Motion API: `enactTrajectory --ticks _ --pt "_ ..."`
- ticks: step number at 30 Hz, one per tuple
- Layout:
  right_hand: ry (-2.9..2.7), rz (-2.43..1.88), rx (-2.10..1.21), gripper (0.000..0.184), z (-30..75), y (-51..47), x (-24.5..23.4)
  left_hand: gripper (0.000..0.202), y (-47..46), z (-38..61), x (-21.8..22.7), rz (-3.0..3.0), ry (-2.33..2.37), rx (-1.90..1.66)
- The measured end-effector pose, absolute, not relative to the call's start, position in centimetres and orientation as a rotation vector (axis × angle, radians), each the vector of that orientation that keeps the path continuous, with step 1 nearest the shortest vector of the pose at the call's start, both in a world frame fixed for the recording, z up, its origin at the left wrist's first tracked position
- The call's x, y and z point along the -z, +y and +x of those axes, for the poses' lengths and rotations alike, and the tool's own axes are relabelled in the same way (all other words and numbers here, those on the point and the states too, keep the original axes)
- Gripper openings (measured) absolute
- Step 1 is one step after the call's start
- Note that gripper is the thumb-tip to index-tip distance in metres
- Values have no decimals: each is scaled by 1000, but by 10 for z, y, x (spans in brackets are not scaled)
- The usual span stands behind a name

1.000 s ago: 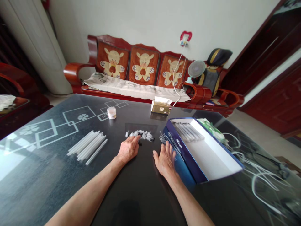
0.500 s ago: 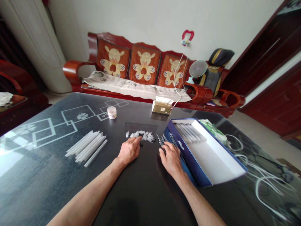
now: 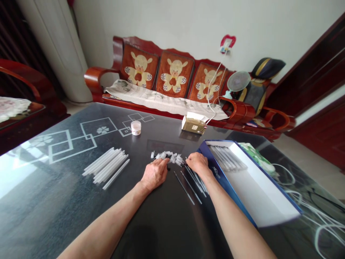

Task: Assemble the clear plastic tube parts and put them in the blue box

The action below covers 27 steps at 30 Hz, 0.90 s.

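Note:
My left hand (image 3: 155,174) rests on the dark table with its fingers curled, at the near edge of a pile of small whitish plastic caps (image 3: 176,158). What its fingertips hold, if anything, is hidden. My right hand (image 3: 198,162) is closed over the far tips of several thin grey pen refills (image 3: 198,183), beside the blue box, and seems to pinch one. Two refills (image 3: 191,187) lie slightly apart to the left of that bunch. Further left is a stack of white translucent pen barrels (image 3: 110,166).
The open blue box (image 3: 258,201) with a white inside holds several clear pens (image 3: 228,158). Behind it are a green packet (image 3: 257,156) and white cables (image 3: 320,212). A small round jar (image 3: 136,128) and a tissue pack (image 3: 194,124) stand further back on the table.
My right hand has moved forward to the refill tips. The refills now lie spread beside the box, two of them apart. The left hand has stayed by the caps. The view has turned slightly left.

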State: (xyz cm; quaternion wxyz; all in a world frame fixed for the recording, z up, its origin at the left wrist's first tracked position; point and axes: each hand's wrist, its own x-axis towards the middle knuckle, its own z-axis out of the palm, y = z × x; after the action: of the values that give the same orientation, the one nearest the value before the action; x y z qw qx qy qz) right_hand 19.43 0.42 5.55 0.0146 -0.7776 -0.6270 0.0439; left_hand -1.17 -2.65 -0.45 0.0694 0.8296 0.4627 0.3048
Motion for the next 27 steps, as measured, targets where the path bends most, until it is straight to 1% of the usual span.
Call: enactTrajectory --ticks 4,6,8,10,12,15,18,20,22,27 --pt "-1923 -2408 -168 19 201 7 -63 33 -26 -12 4 2467 1384 -963" --pt "-1817 -2277 -220 21 207 5 -70 32 -26 -12 5 2444 1395 -999" --pt "-1558 -2017 -462 20 207 1 -76 32 -26 -11 5 2421 1414 -1020" --pt "-1229 -1678 -813 18 199 -7 -79 34 -26 -11 4 2407 1432 -1019" --pt "-981 -1361 -1143 23 181 -17 -76 35 -27 -12 3 2391 1455 -1018" --pt "-808 -970 -1611 28 149 -41 -63 36 -28 -13 1 2323 1514 -1097" --pt "-800 -795 -1915 25 132 -67 -46 35 -27 -15 1 2230 1561 -1224" --pt "-883 -779 -2002 21 135 -81 -35 35 -26 -15 1 2202 1567 -1271" --pt "-968 -826 -2004 19 148 -89 -27 35 -25 -14 2 2204 1566 -1295" --pt "-1000 -928 -1804 26 202 -84 -21 30 -23 -13 4 2267 1525 -1386"
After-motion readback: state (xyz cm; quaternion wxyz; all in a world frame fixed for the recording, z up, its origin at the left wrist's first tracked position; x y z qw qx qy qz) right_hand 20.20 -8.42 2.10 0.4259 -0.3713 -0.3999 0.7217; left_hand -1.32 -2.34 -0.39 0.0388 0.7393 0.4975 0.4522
